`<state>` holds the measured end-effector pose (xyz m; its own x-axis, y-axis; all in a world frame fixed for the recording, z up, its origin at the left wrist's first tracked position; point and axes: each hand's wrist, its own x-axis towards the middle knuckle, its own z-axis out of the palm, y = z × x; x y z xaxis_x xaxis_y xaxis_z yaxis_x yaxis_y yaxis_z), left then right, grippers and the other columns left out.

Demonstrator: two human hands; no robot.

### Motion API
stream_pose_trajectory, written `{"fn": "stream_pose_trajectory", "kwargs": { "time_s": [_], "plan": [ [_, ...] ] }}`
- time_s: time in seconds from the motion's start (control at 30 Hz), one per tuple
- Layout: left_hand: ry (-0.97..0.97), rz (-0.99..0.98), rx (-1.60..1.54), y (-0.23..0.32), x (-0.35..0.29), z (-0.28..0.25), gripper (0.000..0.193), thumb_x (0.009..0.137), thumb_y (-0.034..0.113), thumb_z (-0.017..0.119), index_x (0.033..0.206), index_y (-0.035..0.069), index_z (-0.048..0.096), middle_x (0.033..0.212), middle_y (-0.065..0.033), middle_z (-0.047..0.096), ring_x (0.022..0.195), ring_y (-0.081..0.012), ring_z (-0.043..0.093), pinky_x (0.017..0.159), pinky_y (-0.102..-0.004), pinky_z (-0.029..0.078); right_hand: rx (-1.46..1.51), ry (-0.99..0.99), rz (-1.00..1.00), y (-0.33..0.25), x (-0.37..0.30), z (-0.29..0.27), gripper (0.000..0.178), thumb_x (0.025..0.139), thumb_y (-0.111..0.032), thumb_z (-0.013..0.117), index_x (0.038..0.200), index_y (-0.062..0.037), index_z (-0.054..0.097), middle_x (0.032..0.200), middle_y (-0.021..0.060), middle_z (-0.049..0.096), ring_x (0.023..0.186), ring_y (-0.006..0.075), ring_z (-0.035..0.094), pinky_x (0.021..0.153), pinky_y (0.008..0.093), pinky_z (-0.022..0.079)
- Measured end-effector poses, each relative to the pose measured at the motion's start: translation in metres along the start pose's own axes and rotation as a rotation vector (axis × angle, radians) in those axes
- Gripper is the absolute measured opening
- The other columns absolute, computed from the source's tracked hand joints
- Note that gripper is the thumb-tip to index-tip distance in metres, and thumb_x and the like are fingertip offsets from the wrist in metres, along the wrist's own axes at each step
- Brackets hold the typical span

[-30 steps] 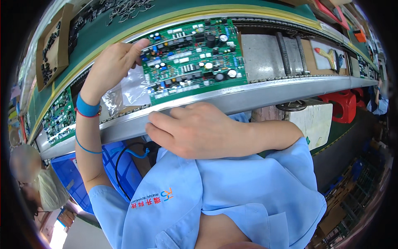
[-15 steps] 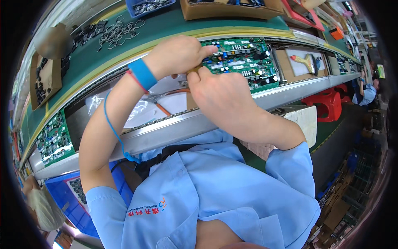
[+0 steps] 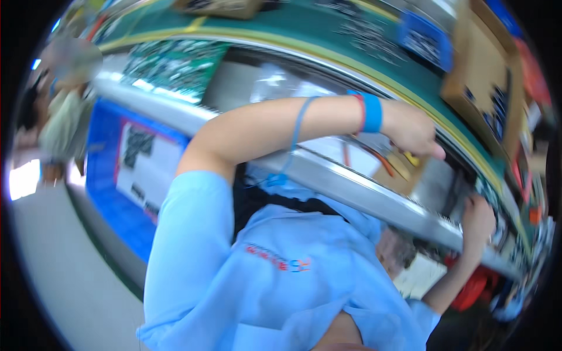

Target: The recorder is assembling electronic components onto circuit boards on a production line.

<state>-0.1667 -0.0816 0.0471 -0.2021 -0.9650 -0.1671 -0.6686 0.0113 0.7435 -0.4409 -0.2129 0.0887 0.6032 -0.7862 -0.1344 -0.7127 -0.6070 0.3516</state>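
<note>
My left hand (image 3: 411, 130), with a blue band and a cord at its wrist, reaches over the rail track near its far side. Its fingers point down to the right and are smeared, so I cannot tell what they hold, if anything. Further right, my right hand (image 3: 479, 219) is bent over the track beside a green circuit board (image 3: 487, 192), mostly cut off by blur. Whether it touches the board is unclear. Below my left hand lie a tool with orange handles (image 3: 379, 159) and a wooden-looking handle (image 3: 399, 166) on brown cardboard (image 3: 404, 183).
A metal rail (image 3: 328, 175) runs between me and the track. Another green circuit board (image 3: 175, 67) sits at the left. A blue crate (image 3: 105, 175) stands on the left. Beyond are a blue parts bin (image 3: 422, 38), a cardboard box (image 3: 468, 76) and a blurred person (image 3: 64, 117).
The view has swung left, so the bench appears turned. My hands have come apart, with my right hand further right. The green board they were over now shows only partly at the right.
</note>
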Motion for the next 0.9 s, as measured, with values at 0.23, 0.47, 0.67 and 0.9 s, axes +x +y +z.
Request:
{"fn": "stream_pose_trajectory", "kwargs": {
  "time_s": [0.23,0.47,0.67,0.9],
  "plan": [
    [0.235,-0.198,0.152,-0.027,-0.15,-0.031,0.037,0.098,0.036,0.058,0.098,0.002,0.072,0.081,-0.0172,0.068,0.077,-0.0331,0.066,0.073,-0.0412,0.053,0.157,0.032,0.09,0.068,0.025,0.051,0.023,0.093,-0.02,0.062,0.111,-0.0075,0.069,0.101,0.0185,0.071,0.094,0.0381,0.068,0.08,0.047,0.052],
    [0.957,-0.793,0.641,-0.072,-0.304,-0.06,0.024,0.091,0.032,0.066,0.091,0.009,0.073,0.083,-0.014,0.069,0.078,-0.0345,0.067,0.067,-0.043,0.053,0.201,0.086,0.137,0.145,0.049,0.092,0.024,0.094,-0.019,0.061,0.112,-0.0049,0.067,0.104,0.0173,0.07,0.097,0.0355,0.067,0.084,0.0432,0.05],
    [1.006,-1.222,0.757,-0.106,-0.381,-0.054,0.04,0.095,0.042,0.058,0.083,0.006,0.072,0.08,-0.0154,0.069,0.077,-0.0365,0.065,0.066,-0.0451,0.052,0.242,0.046,0.224,0.169,0.056,0.103,0.023,0.092,-0.014,0.06,0.113,-0.0063,0.067,0.105,0.017,0.069,0.099,0.0339,0.066,0.085,0.0431,0.05],
    [1.072,-1.054,0.718,-0.11,-0.381,-0.043,0.052,0.097,0.045,0.056,0.072,0.0,0.067,0.068,-0.02,0.062,0.067,-0.0405,0.061,0.06,-0.0474,0.047,0.181,0.012,0.259,0.213,0.066,0.128,0.026,0.092,-0.021,0.061,0.114,-0.0081,0.067,0.104,0.0158,0.07,0.099,0.0339,0.067,0.085,0.0435,0.05]
  ]
}}
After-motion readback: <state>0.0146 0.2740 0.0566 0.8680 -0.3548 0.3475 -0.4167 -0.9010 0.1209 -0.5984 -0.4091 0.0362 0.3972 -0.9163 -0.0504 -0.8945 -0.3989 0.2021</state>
